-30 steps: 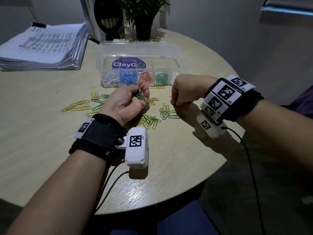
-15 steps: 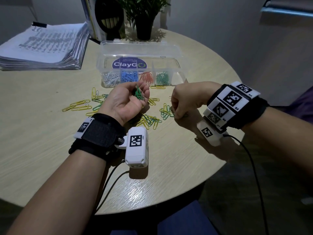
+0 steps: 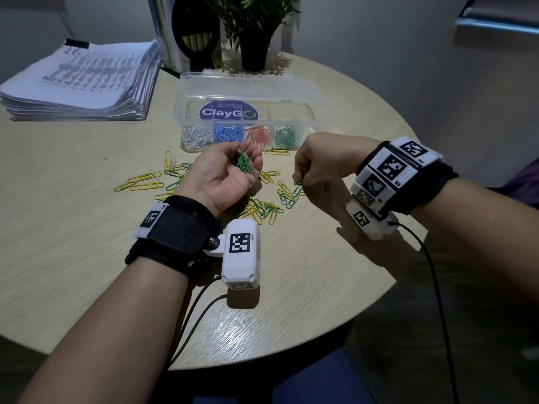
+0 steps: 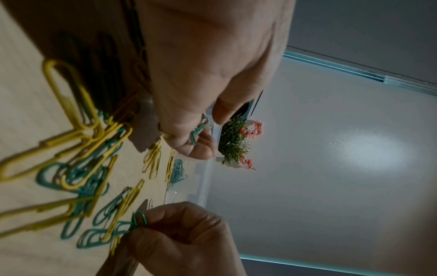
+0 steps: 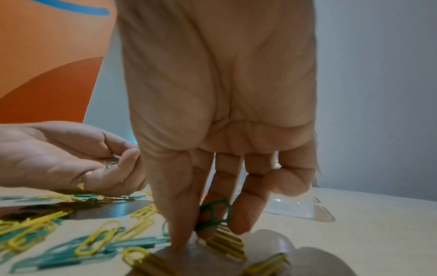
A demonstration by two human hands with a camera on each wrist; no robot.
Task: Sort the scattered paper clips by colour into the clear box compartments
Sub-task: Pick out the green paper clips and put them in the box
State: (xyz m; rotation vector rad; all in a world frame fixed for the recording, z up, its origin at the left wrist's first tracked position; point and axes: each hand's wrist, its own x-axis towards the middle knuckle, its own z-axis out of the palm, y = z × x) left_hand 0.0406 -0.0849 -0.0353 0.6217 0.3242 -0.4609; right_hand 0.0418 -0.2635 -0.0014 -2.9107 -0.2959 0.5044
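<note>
Yellow and green paper clips [image 3: 262, 208] lie scattered on the round table, in front of the clear box [image 3: 310, 112]. The box holds silver, blue, red and green clips in separate compartments. My left hand [image 3: 248, 158] is palm up and cupped, its fingers curled round several green clips [image 3: 243, 164]. My right hand [image 3: 300, 185] hovers just above the pile and pinches one green clip [image 5: 216, 212] between thumb and fingertips. That pinched clip [image 4: 138, 221] also shows in the left wrist view. The two hands are a short way apart.
A thick stack of papers [image 3: 81, 80] sits at the back left, and a potted plant [image 3: 253, 39] stands behind the box. More yellow clips [image 3: 140, 182] lie to the left. The table's edge [image 3: 388, 287] curves close on the right. Cables trail from both wrists.
My right hand has risen slightly from the pile with a green clip pinched in its fingertips. The left hand has stayed in place, still cupping green clips.
</note>
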